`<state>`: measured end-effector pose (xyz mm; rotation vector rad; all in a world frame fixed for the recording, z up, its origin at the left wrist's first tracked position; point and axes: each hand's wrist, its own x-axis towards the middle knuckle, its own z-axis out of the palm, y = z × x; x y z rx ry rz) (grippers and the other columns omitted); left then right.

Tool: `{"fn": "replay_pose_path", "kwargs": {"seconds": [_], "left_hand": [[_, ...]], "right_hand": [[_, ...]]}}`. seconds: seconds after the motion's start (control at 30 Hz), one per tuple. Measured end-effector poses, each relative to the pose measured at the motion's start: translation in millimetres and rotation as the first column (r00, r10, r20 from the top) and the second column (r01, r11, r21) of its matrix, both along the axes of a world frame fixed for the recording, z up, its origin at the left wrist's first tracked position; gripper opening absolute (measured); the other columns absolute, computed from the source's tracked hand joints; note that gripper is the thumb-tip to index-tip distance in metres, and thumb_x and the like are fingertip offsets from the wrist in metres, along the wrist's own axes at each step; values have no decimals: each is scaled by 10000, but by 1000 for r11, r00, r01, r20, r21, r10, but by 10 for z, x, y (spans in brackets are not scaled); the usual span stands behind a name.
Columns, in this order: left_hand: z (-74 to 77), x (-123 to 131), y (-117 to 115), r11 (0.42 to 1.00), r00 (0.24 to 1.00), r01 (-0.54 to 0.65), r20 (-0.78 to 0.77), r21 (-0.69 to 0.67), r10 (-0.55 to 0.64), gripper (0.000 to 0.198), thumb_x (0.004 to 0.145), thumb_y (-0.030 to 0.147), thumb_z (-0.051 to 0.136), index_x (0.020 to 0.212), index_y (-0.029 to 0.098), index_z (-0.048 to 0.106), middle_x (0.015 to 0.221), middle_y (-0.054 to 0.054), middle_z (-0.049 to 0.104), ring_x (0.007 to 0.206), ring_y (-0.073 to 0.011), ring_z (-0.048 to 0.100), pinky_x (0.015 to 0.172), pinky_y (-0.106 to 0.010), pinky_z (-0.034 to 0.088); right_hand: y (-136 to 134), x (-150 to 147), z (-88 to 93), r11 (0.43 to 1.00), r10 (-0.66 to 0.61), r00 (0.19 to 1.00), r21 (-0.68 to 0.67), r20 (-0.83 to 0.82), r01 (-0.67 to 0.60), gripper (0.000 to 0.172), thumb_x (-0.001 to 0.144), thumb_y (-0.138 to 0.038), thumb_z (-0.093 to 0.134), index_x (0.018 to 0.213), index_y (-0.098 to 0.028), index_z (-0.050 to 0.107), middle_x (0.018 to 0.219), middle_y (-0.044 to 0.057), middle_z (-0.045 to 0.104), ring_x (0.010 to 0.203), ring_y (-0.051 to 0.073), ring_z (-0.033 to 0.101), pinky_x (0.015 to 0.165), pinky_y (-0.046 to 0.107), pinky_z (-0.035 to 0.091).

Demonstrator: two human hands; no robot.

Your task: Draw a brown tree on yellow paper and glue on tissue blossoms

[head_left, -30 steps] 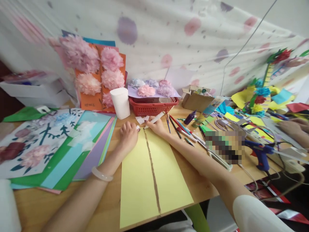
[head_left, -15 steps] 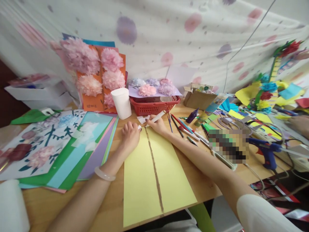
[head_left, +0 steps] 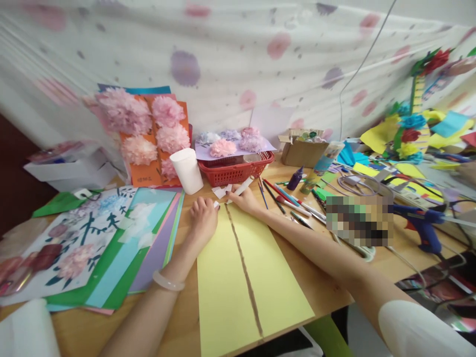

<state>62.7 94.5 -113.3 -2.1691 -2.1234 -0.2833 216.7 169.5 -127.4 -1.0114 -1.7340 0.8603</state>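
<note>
My left hand rests at the far left corner of the yellow card, fingers curled, with a small white piece at the fingertips. Across from it, my right hand is closed on a white strip that sticks out past the thumb, over the card's far edge. Down the middle of the card runs a rough brown line. Small white scraps lie on the table just beyond both hands.
Behind stand a white paper roll and a red basket with paper flowers. Coloured sheets lie at left. Brushes, a purple bottle, cables and a blue glue gun spread to the right.
The camera view has tilted and shifted slightly, so the scene sits a little lower. Both hands stay at the card's far edge, and the white strip in my right hand lies at a slightly different angle.
</note>
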Motion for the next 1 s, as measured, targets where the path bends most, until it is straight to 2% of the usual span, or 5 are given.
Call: {"fn": "replay_pose_path", "kwargs": {"seconds": [0.17,0.53,0.7,0.87,1.0], "left_hand": [[3,17,11,1000,999,-25,-22,-1,25,287,974,293,419,1077,75,576,1117,-197,557,1083,-332,527,826,-390,425],[-74,-3,28,999,999,-26,-40,41,28,262,962,312,455,1064,98,566,1108,-182,552,1046,-305,528,823,-386,430],[-70,-3,29,999,999,-22,-42,49,24,267,966,320,439,1051,102,568,1093,-183,556,1041,-312,531,818,-394,433],[-73,1,38,998,999,-26,-38,53,28,260,963,317,439,1040,107,571,1095,-187,557,1043,-316,529,817,-402,434],[-69,5,28,998,999,-28,-33,52,29,272,964,317,438,1045,96,577,1101,-188,556,1052,-317,532,821,-391,432]], "right_hand": [[21,-2,-11,1000,3,1000,-5,-5,-3,193,722,-296,562,579,-195,480,566,-39,501,581,125,453,568,241,344],[11,-4,6,1000,-16,1000,-16,-22,16,209,747,-319,559,602,-205,459,575,-46,474,584,126,446,572,245,342],[-70,28,47,998,58,998,-9,-7,-58,253,699,-254,560,524,-208,383,543,-61,410,562,110,412,562,239,327],[-124,51,49,999,50,999,-11,-15,-50,237,750,-311,535,577,-209,410,571,-58,420,574,112,401,565,241,318],[-122,50,21,996,83,997,-23,-4,-83,292,707,-318,585,532,-211,377,538,-64,384,560,107,392,550,236,305]]}}
